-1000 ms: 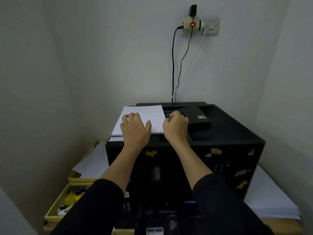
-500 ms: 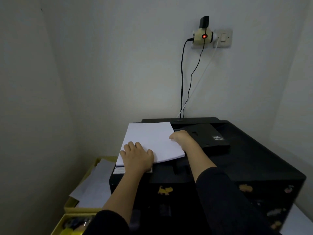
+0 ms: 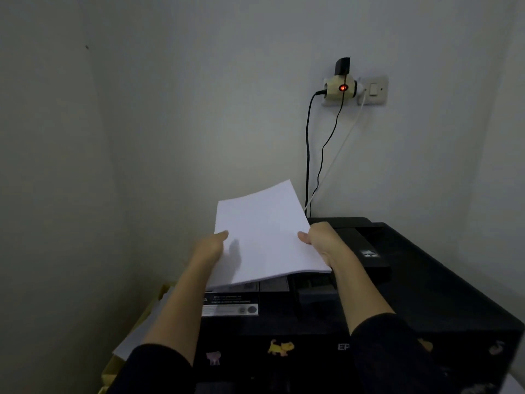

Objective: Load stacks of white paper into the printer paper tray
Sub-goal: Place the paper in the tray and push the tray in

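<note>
A stack of white paper (image 3: pixel 264 231) is held tilted up above the left part of the black printer (image 3: pixel 426 294), its far edge raised toward the wall. My left hand (image 3: pixel 211 245) grips the stack's left edge, thumb on top. My right hand (image 3: pixel 321 240) grips its right edge. The printer's top shows a warning label (image 3: pixel 230 304) under the stack and a raised black flap (image 3: pixel 366 251) to the right. The paper tray slot is hidden behind the stack.
Black and white cables (image 3: pixel 308 166) hang from a wall socket adapter (image 3: pixel 342 88) with a red light, running down behind the printer. Yellow trays (image 3: pixel 125 359) with loose sheets sit low at the left. Walls close in at the left and behind.
The stack lay flat on the printer top under both hands; now both hands have lifted it by its sides and tilted it up. The camera has tipped upward.
</note>
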`<action>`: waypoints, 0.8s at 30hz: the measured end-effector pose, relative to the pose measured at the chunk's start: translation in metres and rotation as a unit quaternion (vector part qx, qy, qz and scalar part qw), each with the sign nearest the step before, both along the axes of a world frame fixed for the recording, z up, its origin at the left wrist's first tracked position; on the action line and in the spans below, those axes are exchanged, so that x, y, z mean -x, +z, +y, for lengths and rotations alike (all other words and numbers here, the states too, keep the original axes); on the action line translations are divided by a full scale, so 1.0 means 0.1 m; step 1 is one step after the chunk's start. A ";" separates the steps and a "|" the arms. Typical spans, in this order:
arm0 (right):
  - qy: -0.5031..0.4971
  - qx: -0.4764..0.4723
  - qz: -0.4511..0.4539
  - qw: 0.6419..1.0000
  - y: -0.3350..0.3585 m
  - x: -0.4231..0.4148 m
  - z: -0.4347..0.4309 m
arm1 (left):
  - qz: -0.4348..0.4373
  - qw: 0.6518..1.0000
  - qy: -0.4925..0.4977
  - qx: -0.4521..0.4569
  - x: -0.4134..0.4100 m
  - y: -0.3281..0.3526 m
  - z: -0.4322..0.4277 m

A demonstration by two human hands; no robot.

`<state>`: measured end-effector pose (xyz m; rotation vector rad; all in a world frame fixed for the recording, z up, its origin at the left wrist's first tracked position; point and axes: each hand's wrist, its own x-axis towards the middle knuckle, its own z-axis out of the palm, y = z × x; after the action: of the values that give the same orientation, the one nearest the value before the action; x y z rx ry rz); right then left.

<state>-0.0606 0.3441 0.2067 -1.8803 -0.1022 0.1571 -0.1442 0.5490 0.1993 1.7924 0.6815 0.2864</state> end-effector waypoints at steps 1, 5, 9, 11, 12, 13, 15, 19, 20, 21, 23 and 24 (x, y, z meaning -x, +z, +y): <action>0.005 -0.013 0.002 1.000 0.01 0.01 -0.03 | -0.013 0.997 -0.031 0.065 0.01 0.04 0.03; 0.015 -0.064 -0.042 0.997 0.05 0.07 -0.04 | -0.026 0.999 -0.029 0.027 0.03 0.17 -0.01; 0.006 -0.081 -0.139 0.987 0.16 0.11 0.04 | -0.119 0.992 0.031 -0.031 0.00 0.35 -0.12; -0.006 -0.095 -0.173 0.980 0.23 0.12 0.08 | -0.173 0.982 0.057 -0.044 -0.03 0.42 -0.14; -0.012 -0.097 -0.185 0.978 0.26 0.13 0.10 | -0.196 0.977 0.066 -0.053 -0.03 0.44 -0.15; -0.019 -0.097 -0.195 0.976 0.27 0.13 0.13 | -0.213 0.973 0.073 -0.058 -0.03 0.44 -0.16; -0.031 -0.096 -0.204 0.974 0.23 0.14 0.17 | -0.236 0.967 0.074 -0.064 -0.02 0.39 -0.19; -0.020 -0.102 -0.178 0.978 -0.03 0.23 0.19 | -0.243 0.967 0.042 -0.065 0.11 0.11 -0.32; -0.012 -0.102 -0.172 0.980 -0.08 0.25 0.19 | -0.244 0.967 0.031 -0.063 0.13 0.03 -0.35; -0.007 -0.099 -0.173 0.980 -0.13 0.27 0.20 | -0.242 0.968 0.025 -0.057 0.14 -0.03 -0.37; -0.008 -0.097 -0.176 0.979 -0.16 0.27 0.23 | -0.241 0.969 0.032 -0.050 0.12 -0.11 -0.37; -0.012 -0.097 -0.175 0.980 -0.15 0.27 0.24 | -0.241 0.968 0.039 -0.052 0.11 -0.13 -0.37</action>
<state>-0.0879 0.3685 0.1913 -1.6977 -0.3241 -0.1961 -0.1549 0.5122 0.1866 1.7031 0.3925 0.7935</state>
